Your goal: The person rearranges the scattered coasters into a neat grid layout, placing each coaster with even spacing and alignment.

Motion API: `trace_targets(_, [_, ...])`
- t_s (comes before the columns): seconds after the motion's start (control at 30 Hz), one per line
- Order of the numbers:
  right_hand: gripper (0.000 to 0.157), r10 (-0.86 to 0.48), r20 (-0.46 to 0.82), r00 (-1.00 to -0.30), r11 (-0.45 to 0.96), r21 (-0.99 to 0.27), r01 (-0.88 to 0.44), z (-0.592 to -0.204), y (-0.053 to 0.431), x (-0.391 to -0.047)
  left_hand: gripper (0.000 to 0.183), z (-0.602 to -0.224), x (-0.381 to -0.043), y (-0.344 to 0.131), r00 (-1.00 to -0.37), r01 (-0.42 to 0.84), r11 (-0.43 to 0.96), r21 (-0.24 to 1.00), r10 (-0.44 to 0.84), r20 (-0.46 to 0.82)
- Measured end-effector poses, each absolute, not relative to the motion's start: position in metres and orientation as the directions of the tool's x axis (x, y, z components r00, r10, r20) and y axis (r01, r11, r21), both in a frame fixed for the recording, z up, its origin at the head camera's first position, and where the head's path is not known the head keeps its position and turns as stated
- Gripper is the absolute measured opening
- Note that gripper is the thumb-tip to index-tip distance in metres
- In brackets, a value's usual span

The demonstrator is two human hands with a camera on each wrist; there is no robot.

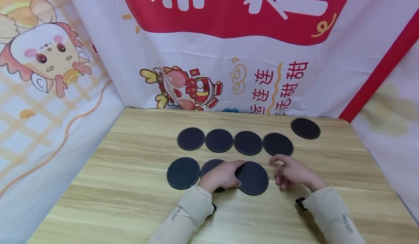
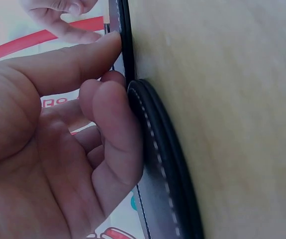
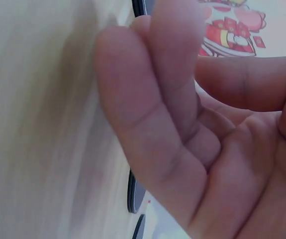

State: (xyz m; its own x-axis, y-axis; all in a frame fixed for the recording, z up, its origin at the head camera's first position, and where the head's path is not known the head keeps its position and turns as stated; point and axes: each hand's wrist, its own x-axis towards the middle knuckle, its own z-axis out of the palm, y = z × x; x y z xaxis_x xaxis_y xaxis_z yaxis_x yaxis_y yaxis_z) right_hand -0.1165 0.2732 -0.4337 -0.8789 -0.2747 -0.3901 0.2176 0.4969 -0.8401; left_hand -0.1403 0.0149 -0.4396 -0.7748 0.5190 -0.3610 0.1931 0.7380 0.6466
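Observation:
Several round black coasters with pale stitched edges lie on the table. My left hand (image 1: pixel 220 175) reaches over the middle coaster (image 1: pixel 211 166) of the front row. Its thumb and index finger span the left edge of the right front coaster (image 1: pixel 254 178), holding it flat on the table. In the left wrist view the thumb tip is against that coaster's rim, while the curled little finger rests by the nearer coaster (image 2: pixel 165 174). Off to the right, my right hand (image 1: pixel 296 173) hovers with loosely bent fingers and nothing in them, its index finger pointing towards the back row.
The left front coaster (image 1: pixel 183 173) sits beside the middle one. Behind them runs a side-by-side row of coasters (image 1: pixel 219 140). A lone coaster (image 1: pixel 306 128) lies at the back right. Printed cloth (image 1: pixel 209 55) hangs along the far edge of the wooden table (image 1: pixel 131 186).

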Motion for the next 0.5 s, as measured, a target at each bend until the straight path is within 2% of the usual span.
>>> trace_targets(0.2, [0.023,-0.303,-0.386,-0.871,0.562,-0.811,0.164,-0.4351,0.2747,-0.1173,0.078,-0.4390,-0.1413,0.0171,-0.773,0.207,0.741,0.639,0.524,-0.357])
trace_targets(0.5, [0.020,-0.315,-0.397,-0.862,0.578,-0.801,0.158,-0.4351,0.2673,-0.1144,0.078,-0.4388,-0.1425,0.0174,-0.764,0.240,0.735,0.634,0.546,-0.343])
